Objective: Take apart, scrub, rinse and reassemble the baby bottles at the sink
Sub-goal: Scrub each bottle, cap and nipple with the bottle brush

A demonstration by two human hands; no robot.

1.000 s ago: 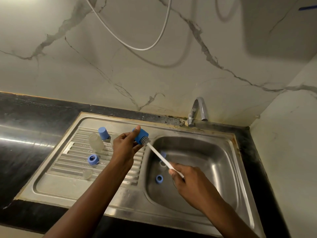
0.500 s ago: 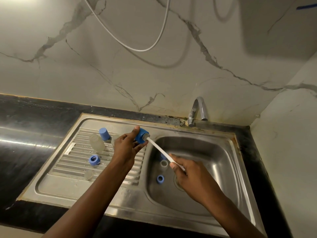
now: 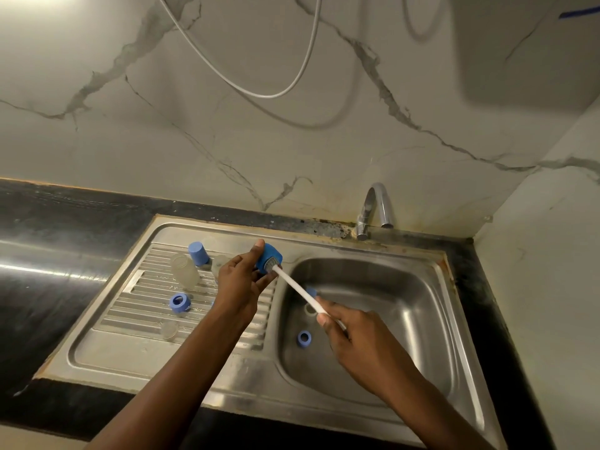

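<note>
Both hands meet above the sink (image 3: 406, 254), between drainboard and basin. My left hand (image 3: 238, 282) curls round the blue cap (image 3: 271, 254); my right hand (image 3: 355, 341) pinches the white brush (image 3: 293, 282). Best brace the cap and twirl the bristles into its corners.

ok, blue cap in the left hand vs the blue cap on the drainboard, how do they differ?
The held cap is gripped by the left hand; the drainboard cap stands untouched. The held cap is tilted, mouth toward the basin, with the brush in it; the drainboard cap sits closed end up. Both are blue.
</note>
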